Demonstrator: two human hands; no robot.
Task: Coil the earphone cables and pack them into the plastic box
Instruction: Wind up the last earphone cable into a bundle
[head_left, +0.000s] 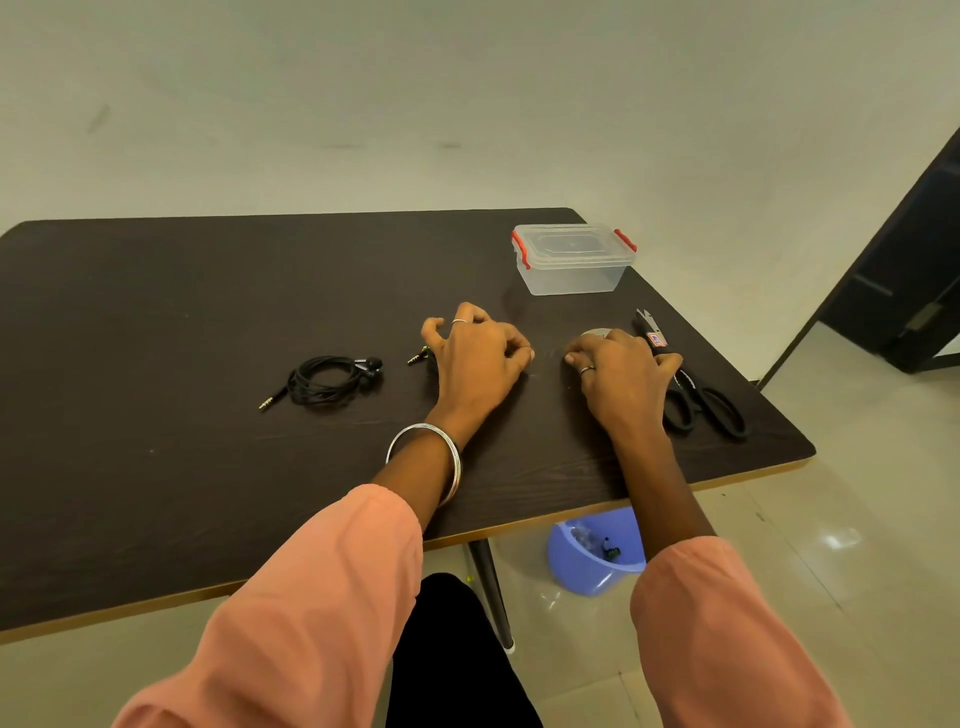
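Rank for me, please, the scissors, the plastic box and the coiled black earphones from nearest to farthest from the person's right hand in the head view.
From the right hand:
1. Scissors, touching its right side.
2. Plastic box, beyond it near the table's far edge, lid on.
3. Coiled black earphones, far left, past the left hand.

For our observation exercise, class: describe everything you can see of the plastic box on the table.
The plastic box is small, rectangular and see-through, of clear plastic as it looks, with a clear lid on top and a red clip at each short end. It looks empty. It stands upright near the far right corner of the dark table, beyond both hands. Nothing touches it but the table.
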